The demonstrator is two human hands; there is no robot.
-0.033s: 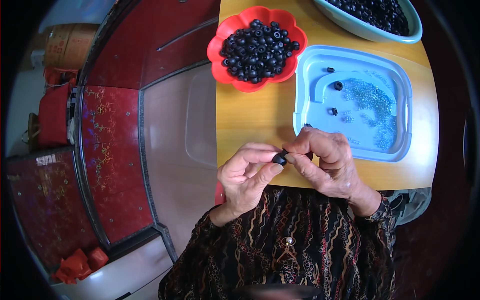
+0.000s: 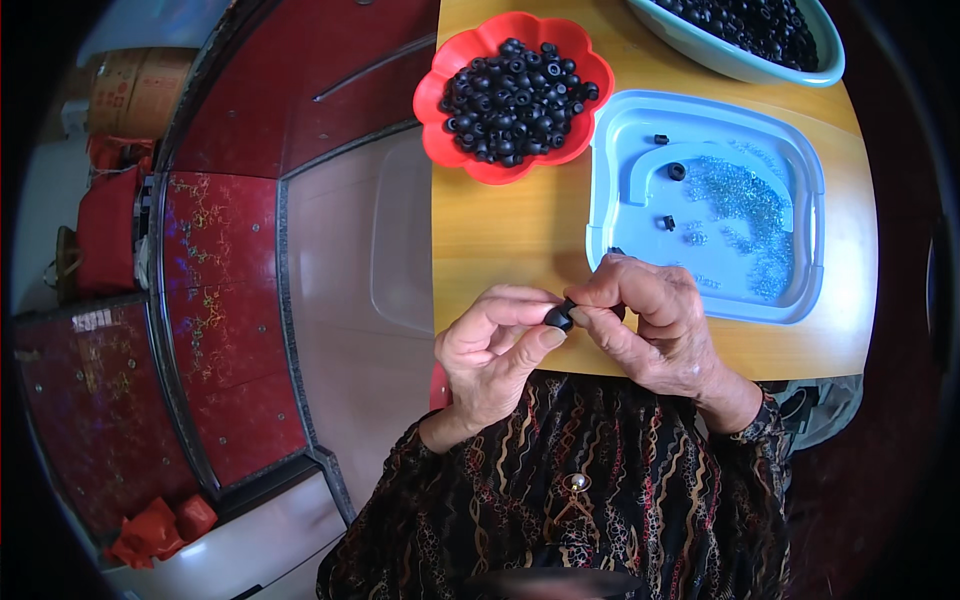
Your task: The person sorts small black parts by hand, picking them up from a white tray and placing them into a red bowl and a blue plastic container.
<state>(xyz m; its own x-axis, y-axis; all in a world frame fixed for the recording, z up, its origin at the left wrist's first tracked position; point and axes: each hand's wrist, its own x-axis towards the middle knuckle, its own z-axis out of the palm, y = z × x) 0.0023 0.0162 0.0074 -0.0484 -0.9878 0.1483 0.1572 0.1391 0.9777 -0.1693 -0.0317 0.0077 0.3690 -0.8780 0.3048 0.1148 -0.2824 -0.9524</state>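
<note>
Over the table's near edge, my left hand [image 2: 492, 350] pinches a small rounded black rubber piece [image 2: 558, 318] between thumb and fingertips. My right hand [image 2: 650, 315] meets it from the other side, its thumb and forefinger closed at the piece's upper end. What exactly sits between those right fingertips is too small to make out. Another dark bit shows under the right fingers, mostly hidden. Just beyond the right hand is a light blue tray [image 2: 597, 205] holding tiny clear beads [image 2: 745, 205], a black ring-shaped piece [image 2: 677, 172] and a few small black parts [image 2: 669, 223].
A red flower-shaped bowl [image 2: 432, 100] full of black rubber pieces stands at the table's far left. Behind the tray, a pale green basin [image 2: 735, 68] holds many more. The wooden table [image 2: 500, 235] ends at my body. Red cabinets [image 2: 235, 300] line the left.
</note>
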